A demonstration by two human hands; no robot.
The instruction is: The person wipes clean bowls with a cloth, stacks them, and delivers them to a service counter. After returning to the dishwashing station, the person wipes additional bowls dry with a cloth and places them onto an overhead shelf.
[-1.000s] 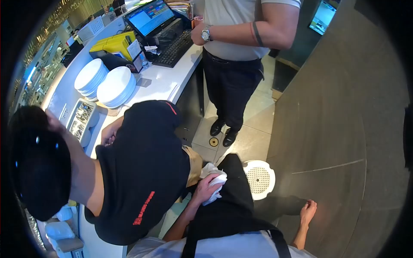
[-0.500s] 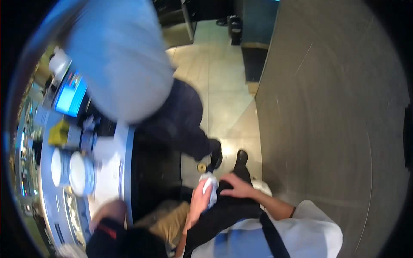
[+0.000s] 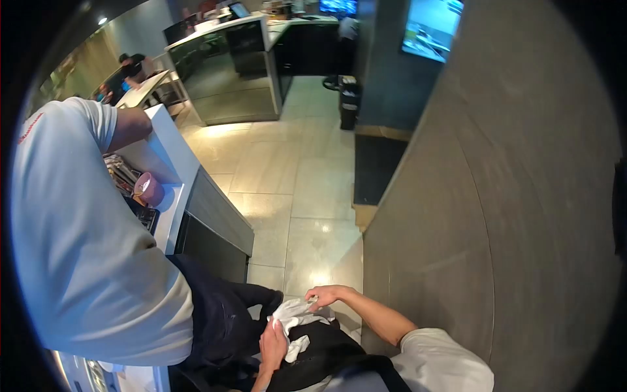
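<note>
A crumpled white cloth (image 3: pixel 295 315) hangs between my two hands, in front of my dark apron (image 3: pixel 320 346). My left hand (image 3: pixel 272 341) is closed on its left side, with the thumb pressed on the fabric. At the upper right edge, my right hand (image 3: pixel 324 296) pinches the same cloth between thumb and fingers. Part of the fabric droops below, over the apron. Whether anything is wrapped inside cannot be seen.
A co-worker in a pale shirt (image 3: pixel 98 248) stands close on my left at a white counter (image 3: pixel 171 219) holding a purple cup (image 3: pixel 149 189). A grey wall (image 3: pixel 496 196) runs along my right. Tiled floor (image 3: pixel 294 196) leads ahead to a black bin (image 3: pixel 349 104) and another counter (image 3: pixel 228 85).
My view has swung up and forward along the passage. My right hand, earlier resting apart near my leg, now grips the cloth, which is spread wider. The co-worker appears farther left.
</note>
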